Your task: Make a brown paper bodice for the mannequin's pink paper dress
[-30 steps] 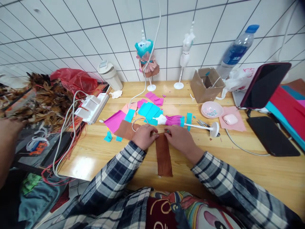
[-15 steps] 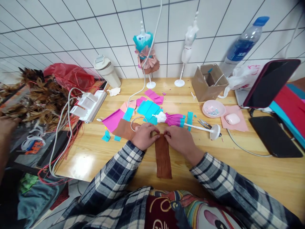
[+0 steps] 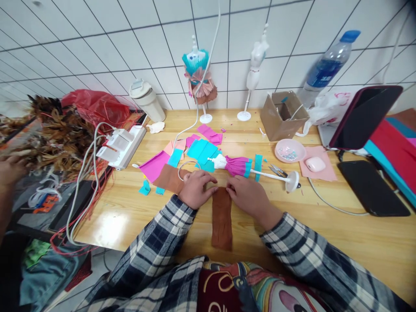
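Note:
A strip of brown crepe paper [image 3: 222, 221] hangs down toward me over the table's front part, faintly creased along its length. My left hand [image 3: 197, 189] pinches its upper left corner, and my right hand [image 3: 248, 196] pinches the upper right corner. Just beyond my fingers lies a small white mannequin [image 3: 219, 161] on its side, dressed in a pleated purple skirt [image 3: 238, 166] with a turquoise hem. Another brown paper piece [image 3: 169, 178] and a thin ring [image 3: 182, 167] lie beside my left hand. Small scissors [image 3: 278, 170] rest near the mannequin's stand.
Turquoise [image 3: 204, 151] and magenta paper [image 3: 155, 167] are strewn behind my hands. A dressed mannequin [image 3: 199, 80] and a bare one [image 3: 255, 71] stand at the wall. Rightward are a pink bowl [image 3: 290, 151] and phone [image 3: 373, 188]; leftward, a power strip [image 3: 125, 147] and another person's hand [image 3: 11, 171].
My thumbs and fingertips have moved slightly apart along the strip's top edge, so more of that edge shows. The view has shifted a little.

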Motion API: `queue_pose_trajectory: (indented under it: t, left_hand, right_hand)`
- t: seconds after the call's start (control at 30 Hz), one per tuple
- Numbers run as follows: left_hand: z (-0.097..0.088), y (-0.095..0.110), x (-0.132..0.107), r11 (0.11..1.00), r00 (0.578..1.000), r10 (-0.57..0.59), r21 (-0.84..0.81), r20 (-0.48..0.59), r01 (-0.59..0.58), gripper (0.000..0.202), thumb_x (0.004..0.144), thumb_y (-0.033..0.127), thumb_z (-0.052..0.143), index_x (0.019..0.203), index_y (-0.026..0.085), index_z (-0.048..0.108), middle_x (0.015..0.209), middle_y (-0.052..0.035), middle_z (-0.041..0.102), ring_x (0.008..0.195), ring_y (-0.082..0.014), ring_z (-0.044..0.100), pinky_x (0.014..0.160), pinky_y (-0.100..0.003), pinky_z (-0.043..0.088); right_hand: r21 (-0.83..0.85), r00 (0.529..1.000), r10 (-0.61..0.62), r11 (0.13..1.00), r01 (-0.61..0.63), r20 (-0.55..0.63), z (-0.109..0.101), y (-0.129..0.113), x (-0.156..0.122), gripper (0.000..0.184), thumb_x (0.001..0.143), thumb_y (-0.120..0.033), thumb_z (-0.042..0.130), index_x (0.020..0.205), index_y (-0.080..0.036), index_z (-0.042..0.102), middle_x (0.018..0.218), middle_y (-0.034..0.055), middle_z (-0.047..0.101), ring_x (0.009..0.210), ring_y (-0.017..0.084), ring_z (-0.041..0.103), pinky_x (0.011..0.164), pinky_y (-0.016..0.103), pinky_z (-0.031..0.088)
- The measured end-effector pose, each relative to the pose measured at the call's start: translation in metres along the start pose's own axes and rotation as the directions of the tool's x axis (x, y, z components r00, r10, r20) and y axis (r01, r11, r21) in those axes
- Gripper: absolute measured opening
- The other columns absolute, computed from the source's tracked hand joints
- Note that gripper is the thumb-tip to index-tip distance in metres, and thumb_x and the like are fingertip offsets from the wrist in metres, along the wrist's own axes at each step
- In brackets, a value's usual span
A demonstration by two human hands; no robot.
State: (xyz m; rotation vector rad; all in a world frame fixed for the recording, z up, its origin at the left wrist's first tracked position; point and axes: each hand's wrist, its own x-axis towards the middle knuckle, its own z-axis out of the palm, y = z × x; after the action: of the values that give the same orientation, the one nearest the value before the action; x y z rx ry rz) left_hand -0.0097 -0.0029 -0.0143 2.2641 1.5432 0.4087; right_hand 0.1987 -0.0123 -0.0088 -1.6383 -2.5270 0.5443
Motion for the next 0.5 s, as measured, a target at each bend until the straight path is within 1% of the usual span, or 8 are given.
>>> queue_pose_trajectory:
  t: [0.07, 0.1, 0.13, 0.23, 0.27, 0.33, 0.43, 0.5]
  left_hand:
    - [-0.013, -0.011, -0.007, 0.999, 0.998, 0.042, 0.014, -0.036, -0.042, 0.020, 0.086, 0.033, 0.061, 0.103, 0.024, 0.069, 0.099, -0.0059, 0.068, 0.096, -0.0235, 0.060, 0.085, -0.040, 0.043]
    - [-0.020, -0.019, -0.010, 0.998, 0.998, 0.047, 0.052, -0.048, -0.044, 0.020, 0.087, 0.028, 0.059, 0.103, 0.023, 0.069, 0.099, -0.0063, 0.069, 0.096, -0.0235, 0.060, 0.086, -0.040, 0.044]
    - [-0.028, -0.027, -0.012, 0.994, 0.998, 0.032, 0.108, -0.055, -0.025, 0.018, 0.085, 0.022, 0.058, 0.099, 0.023, 0.069, 0.098, -0.0063, 0.069, 0.096, -0.0242, 0.060, 0.086, -0.040, 0.044]
    - [-0.044, -0.049, -0.016, 0.970, 0.999, 0.012, 0.240, 0.032, -0.020, 0.013, 0.078, 0.015, 0.060, 0.086, 0.022, 0.068, 0.091, -0.0061, 0.069, 0.094, -0.0256, 0.059, 0.084, -0.041, 0.044]
    - [-0.046, -0.054, -0.015, 0.966, 0.998, 0.022, 0.257, 0.060, -0.036, 0.011, 0.078, 0.016, 0.060, 0.084, 0.022, 0.067, 0.090, -0.0055, 0.069, 0.092, -0.0251, 0.059, 0.084, -0.040, 0.043]
    - [-0.046, -0.059, -0.012, 0.960, 0.996, 0.031, 0.274, 0.082, -0.053, 0.007, 0.082, 0.021, 0.059, 0.084, 0.022, 0.066, 0.087, -0.0045, 0.070, 0.088, -0.0240, 0.059, 0.086, -0.041, 0.041]
    - [-0.042, -0.060, -0.008, 0.962, 0.997, -0.005, 0.271, 0.083, -0.017, 0.011, 0.087, 0.028, 0.055, 0.088, 0.023, 0.066, 0.089, -0.0042, 0.071, 0.087, -0.0238, 0.060, 0.085, -0.040, 0.039]
    - [-0.040, -0.060, -0.006, 0.971, 0.994, -0.031, 0.240, 0.101, 0.005, 0.012, 0.087, 0.028, 0.054, 0.084, 0.023, 0.065, 0.089, -0.0033, 0.071, 0.087, -0.0231, 0.061, 0.083, -0.038, 0.039]
  right_hand:
    - [-0.023, 1.000, -0.019, 1.000, 0.019, 0.003, -0.004, 0.005, -0.005, 0.016, 0.095, -0.027, 0.049, 0.093, -0.021, 0.063, 0.097, 0.0051, 0.069, 0.088, 0.020, 0.065, 0.066, 0.028, 0.042]
    - [-0.031, 1.000, -0.027, 0.999, 0.027, -0.009, -0.006, 0.008, -0.008, 0.016, 0.095, -0.026, 0.049, 0.093, -0.020, 0.064, 0.097, 0.0052, 0.069, 0.087, 0.020, 0.065, 0.066, 0.028, 0.042]
    - [-0.035, 0.999, -0.035, 0.999, 0.034, -0.033, -0.007, 0.011, -0.011, 0.016, 0.095, -0.026, 0.049, 0.096, -0.020, 0.064, 0.098, 0.0055, 0.069, 0.087, 0.021, 0.065, 0.066, 0.029, 0.043]
    - [-0.030, 0.984, -0.072, 0.997, 0.068, -0.166, -0.002, 0.013, -0.021, 0.023, 0.097, -0.026, 0.045, 0.113, -0.021, 0.061, 0.108, 0.0076, 0.068, 0.091, 0.021, 0.064, 0.068, 0.029, 0.045]
    - [-0.028, 0.972, -0.093, 0.996, 0.089, -0.216, 0.001, 0.012, -0.025, 0.026, 0.098, -0.025, 0.043, 0.118, -0.021, 0.060, 0.110, 0.0084, 0.067, 0.093, 0.021, 0.063, 0.071, 0.030, 0.045]
    - [-0.040, 0.947, -0.160, 0.987, 0.156, -0.278, 0.010, 0.006, -0.032, 0.028, 0.099, -0.022, 0.041, 0.121, -0.020, 0.059, 0.110, 0.0093, 0.067, 0.095, 0.021, 0.062, 0.077, 0.031, 0.046]
    - [-0.068, 0.908, -0.353, 0.935, 0.347, -0.225, 0.021, -0.003, -0.041, 0.031, 0.096, -0.028, 0.050, 0.124, -0.018, 0.058, 0.112, 0.0104, 0.065, 0.099, 0.023, 0.058, 0.085, 0.035, 0.046]
    - [-0.067, 0.891, -0.424, 0.906, 0.419, -0.165, 0.023, -0.004, -0.044, 0.036, 0.093, -0.035, 0.055, 0.124, -0.018, 0.058, 0.112, 0.0104, 0.064, 0.101, 0.025, 0.055, 0.086, 0.039, 0.046]
